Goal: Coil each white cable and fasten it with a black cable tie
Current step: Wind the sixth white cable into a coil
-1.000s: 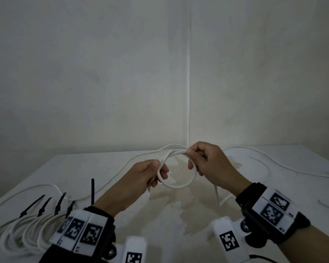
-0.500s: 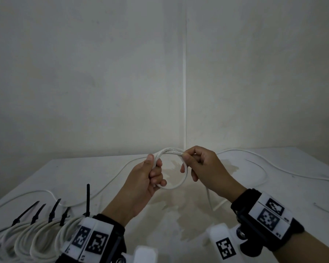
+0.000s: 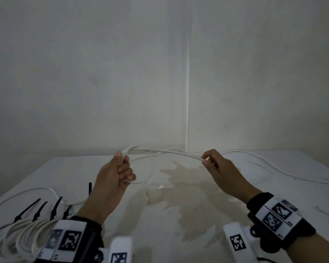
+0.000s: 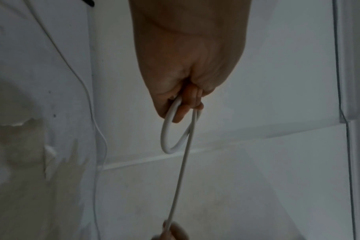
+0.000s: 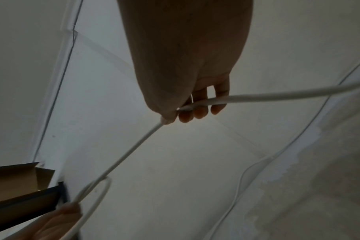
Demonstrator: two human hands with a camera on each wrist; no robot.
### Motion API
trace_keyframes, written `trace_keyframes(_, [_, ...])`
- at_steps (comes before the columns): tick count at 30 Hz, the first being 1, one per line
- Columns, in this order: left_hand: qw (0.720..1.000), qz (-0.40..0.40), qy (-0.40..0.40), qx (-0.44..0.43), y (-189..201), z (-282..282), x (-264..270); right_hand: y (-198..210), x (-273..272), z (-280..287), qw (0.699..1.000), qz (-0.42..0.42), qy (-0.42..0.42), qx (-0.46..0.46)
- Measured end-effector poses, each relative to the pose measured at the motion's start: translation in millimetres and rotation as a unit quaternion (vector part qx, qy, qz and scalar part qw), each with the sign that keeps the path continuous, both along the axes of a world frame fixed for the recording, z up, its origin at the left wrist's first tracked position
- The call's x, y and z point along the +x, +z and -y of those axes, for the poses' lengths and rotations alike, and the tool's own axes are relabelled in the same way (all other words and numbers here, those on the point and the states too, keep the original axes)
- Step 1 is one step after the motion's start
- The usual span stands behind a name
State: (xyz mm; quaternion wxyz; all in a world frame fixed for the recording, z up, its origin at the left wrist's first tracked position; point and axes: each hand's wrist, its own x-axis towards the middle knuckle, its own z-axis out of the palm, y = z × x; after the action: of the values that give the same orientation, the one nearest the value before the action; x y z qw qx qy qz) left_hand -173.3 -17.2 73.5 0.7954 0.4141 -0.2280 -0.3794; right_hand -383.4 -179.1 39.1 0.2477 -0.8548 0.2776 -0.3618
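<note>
A white cable (image 3: pixel 165 151) runs between my two hands above the white table (image 3: pixel 179 234). My left hand (image 3: pixel 120 168) grips a small loop of it (image 3: pixel 149 173), seen as a hanging loop (image 4: pixel 170 134) in the left wrist view. My right hand (image 3: pixel 207 161) pinches the cable further along, thumb against fingers (image 5: pixel 197 112), with the cable (image 5: pixel 277 95) trailing off to the right. Several coiled white cables (image 3: pixel 17 238) fastened with black cable ties (image 3: pixel 39 209) lie at the near left.
Loose white cable (image 3: pixel 292 171) snakes over the table's right side, and another strand (image 3: pixel 27 192) over its left. A brownish stain (image 3: pixel 194 196) marks the table's middle. Walls stand close behind. A cardboard box (image 5: pixel 16 183) shows in the right wrist view.
My hands have drawn apart: the right hand slid right along the cable, stretching a length between them, while the left keeps the small loop.
</note>
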Motion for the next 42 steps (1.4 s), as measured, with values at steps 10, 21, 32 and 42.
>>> trace_keyframes(10, [0.997, 0.063, 0.053, -0.001, 4, -8, 16, -15, 29, -3, 0.93, -0.19, 0.014, -0.313])
trace_keyframes(21, [0.963, 0.244, 0.066, 0.091, -15, 4, -1, -13, 67, -60, 0.878, -0.088, 0.155, -0.445])
trace_keyframes(32, [0.902, 0.41, -0.001, 0.135, -24, -2, -31, 8, 69, -71, 0.907, 0.009, 0.179, -0.381])
trace_keyframes(42, [0.939, 0.286, -0.128, 0.14, -14, -2, -43, 29, 52, -51, 0.984, 0.037, 0.159, -0.07])
